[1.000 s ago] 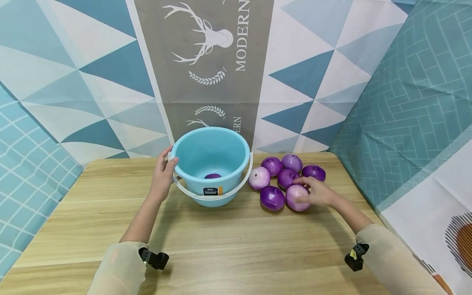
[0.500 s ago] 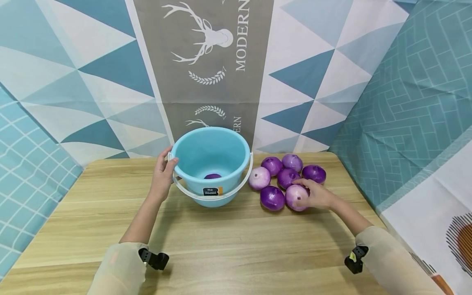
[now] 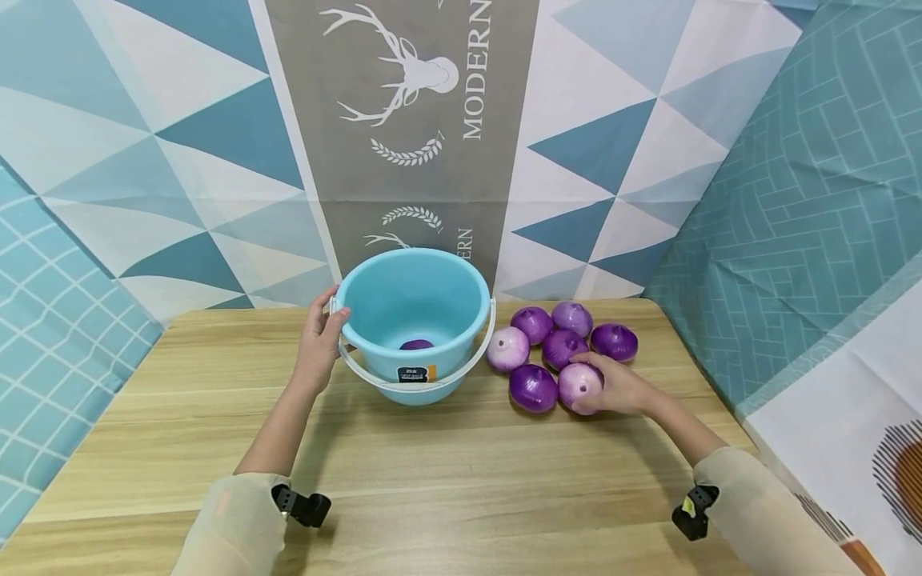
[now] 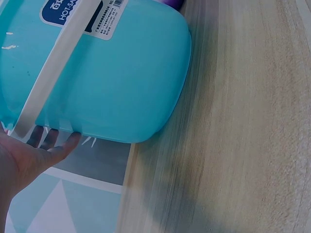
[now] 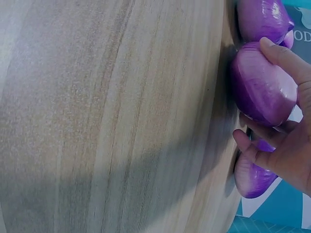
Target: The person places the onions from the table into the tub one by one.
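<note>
Light-blue bucket [image 3: 410, 300] on the table [image 3: 432, 480], head view; left forearm [image 3: 277, 432] slants inward, left hand [image 3: 314, 344] gripping the rim, thumb over the edge. Right forearm [image 3: 684, 428] reaches in, right hand [image 3: 614, 386] pinching a pale purple onion [image 3: 579, 386] at the front of the onion cluster [image 3: 564, 349]. Left wrist view: fingers [image 4: 50, 140] at the bucket's outer side. Right wrist view: thumb and fingers either side of the onion.

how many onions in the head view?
8: one onion inside the bucket; another onion in the right hand; six onions clustered on the table right of the bucket. Bucket may hide more.
</note>
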The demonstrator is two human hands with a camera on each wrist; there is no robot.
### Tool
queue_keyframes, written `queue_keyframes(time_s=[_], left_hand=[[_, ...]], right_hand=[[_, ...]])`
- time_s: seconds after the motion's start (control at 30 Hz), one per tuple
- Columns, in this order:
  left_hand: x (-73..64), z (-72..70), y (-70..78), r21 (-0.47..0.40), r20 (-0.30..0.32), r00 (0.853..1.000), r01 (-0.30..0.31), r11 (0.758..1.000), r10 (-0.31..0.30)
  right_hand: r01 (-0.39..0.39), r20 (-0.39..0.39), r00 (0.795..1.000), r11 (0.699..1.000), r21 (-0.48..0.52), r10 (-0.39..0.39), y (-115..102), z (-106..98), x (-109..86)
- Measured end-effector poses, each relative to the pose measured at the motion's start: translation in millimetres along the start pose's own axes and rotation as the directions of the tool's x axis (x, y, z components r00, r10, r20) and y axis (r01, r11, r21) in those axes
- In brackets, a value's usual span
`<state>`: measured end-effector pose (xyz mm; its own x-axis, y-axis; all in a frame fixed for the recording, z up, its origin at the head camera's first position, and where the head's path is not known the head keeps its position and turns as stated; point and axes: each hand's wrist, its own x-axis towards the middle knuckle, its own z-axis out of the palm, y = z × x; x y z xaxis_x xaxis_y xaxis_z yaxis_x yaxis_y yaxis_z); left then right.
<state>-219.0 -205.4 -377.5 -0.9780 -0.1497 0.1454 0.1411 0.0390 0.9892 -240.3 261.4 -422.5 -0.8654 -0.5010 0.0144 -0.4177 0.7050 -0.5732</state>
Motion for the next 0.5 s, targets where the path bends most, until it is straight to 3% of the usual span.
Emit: queue_keyframes(time_s=[0.23,0.5], left_hand=[[0.3,0.0,-0.4,0.014,-0.005,1.0,0.002,1.0,-0.002],[0.0,-0.8,-0.3,0.021,-0.008,1.0,0.002,1.0,-0.002]], right_hand=[[-0.003,-0.008,1.0,1.0,0.02,0.004,-5,-7,-3.0],[0.046,-0.036,0.998,0.999,0.007,-0.045,-10,-16,-3.8]])
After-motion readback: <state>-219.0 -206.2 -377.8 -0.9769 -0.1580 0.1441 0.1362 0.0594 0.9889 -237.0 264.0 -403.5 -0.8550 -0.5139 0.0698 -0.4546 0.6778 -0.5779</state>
